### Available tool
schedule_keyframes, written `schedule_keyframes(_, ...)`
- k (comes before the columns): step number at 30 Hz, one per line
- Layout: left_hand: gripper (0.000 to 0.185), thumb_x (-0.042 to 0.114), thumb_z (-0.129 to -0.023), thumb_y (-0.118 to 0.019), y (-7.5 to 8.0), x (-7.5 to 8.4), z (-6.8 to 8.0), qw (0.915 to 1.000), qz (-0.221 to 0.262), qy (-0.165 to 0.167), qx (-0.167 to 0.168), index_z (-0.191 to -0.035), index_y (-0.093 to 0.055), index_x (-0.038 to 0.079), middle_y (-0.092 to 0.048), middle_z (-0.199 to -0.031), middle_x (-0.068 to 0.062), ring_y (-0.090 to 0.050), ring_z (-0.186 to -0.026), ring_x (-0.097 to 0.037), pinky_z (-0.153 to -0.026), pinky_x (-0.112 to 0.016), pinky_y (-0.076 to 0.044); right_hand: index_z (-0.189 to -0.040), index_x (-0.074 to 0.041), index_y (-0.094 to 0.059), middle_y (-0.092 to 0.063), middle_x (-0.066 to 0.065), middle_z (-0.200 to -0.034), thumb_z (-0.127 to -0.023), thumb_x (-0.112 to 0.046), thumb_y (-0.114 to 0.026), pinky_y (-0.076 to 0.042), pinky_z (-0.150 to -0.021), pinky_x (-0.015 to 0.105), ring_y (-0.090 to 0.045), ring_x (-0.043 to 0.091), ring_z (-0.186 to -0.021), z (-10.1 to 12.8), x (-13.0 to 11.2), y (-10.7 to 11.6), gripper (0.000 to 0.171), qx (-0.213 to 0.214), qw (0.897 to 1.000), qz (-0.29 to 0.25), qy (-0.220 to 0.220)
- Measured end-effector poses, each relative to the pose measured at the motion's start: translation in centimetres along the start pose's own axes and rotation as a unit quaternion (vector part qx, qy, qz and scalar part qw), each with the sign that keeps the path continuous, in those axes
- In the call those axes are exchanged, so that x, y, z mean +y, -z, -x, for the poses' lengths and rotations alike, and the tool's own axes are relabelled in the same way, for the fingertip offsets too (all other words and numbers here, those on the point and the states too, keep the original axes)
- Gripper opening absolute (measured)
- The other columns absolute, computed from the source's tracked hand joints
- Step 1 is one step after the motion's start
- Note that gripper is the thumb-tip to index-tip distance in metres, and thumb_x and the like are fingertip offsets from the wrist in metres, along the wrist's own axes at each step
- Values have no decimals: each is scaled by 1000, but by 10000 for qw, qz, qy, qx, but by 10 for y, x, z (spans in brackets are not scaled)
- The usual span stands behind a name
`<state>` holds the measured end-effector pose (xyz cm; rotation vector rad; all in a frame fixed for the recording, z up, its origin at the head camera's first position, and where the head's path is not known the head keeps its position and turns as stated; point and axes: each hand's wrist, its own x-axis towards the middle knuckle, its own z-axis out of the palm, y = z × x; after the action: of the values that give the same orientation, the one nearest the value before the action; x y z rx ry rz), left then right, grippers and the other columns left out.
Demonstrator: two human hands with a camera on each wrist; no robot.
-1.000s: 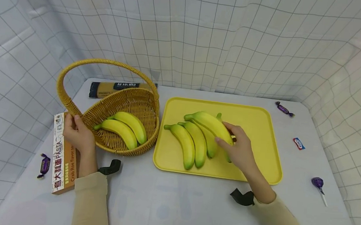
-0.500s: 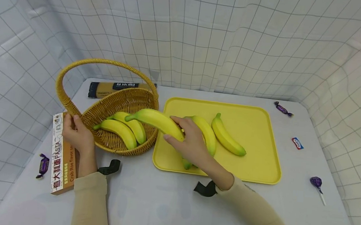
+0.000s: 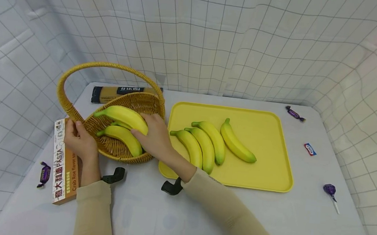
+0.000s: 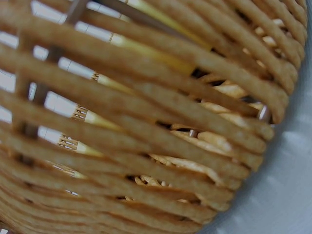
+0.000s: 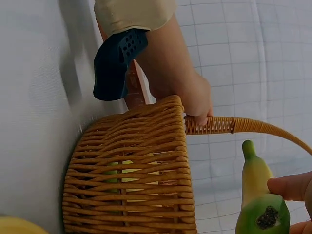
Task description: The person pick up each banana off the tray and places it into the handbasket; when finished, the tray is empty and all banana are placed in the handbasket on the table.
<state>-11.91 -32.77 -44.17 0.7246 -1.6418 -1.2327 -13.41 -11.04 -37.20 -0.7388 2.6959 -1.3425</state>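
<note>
We noted the banana [image 3: 124,116] over the wicker basket [image 3: 147,104], right hand [image 3: 156,136] pinching near its stemless end, left hand [image 3: 81,142] pinching the handle [image 3: 108,64] low down. We judged it light, stiff, smooth; best held mid-body.

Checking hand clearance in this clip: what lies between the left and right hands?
The head view shows the wicker basket between the left hand and right hand, with the gripped banana held over other bananas inside.
</note>
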Motion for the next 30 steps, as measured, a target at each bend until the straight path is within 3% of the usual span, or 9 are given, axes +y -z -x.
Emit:
schedule_keyframes(6, 26, 19, -103, -48, 1, -1, -1, 10000, 25, -50, -1, -117, -70, 13, -66, -105, 3, -53, -95, -2, -88, -20, -41, -142, -6, -49, -57, 10, -123, -95, -31, -63, -43, -81, 25, -54, 18, -102, -25, -2, -19, 55, 84, 9993, 195, -317)
schedule_keyframes(13, 26, 20, -103, -48, 0, -1, -1, 10000, -43, -3, -10, -116, -70, 14, -66, -108, -1, -55, -99, -5, -89, -20, -42, -143, -3, -47, -51, 17, -135, -97, -27, -60, -47, -98, 33, -54, 26, -122, -48, 7, -33, 53, 209, 9957, 456, -782)
schedule_keyframes(20, 24, 18, -102, -48, -1, -1, -2, 10000, -39, 53, 17, -111, -69, 10, -64, -103, 0, -51, -92, -2, -84, -20, -40, -145, -3, -43, -45, 20, -141, -98, -26, -58, -50, -95, 35, -56, 28, -121, -58, 14, -41, 54, 32, 9899, 570, -1300)
schedule_keyframes(30, 29, 7, -102, -45, 1, 32, 12, 9999, -36, 61, 78, -118, -65, -4, -65, -111, -19, -55, -97, -11, -86, -18, -40, -143, -3, -44, -44, 20, -135, -98, -25, -58, -50, -85, 31, -55, 25, -113, -66, 23, -51, 52, 24, 9898, 638, -1272)
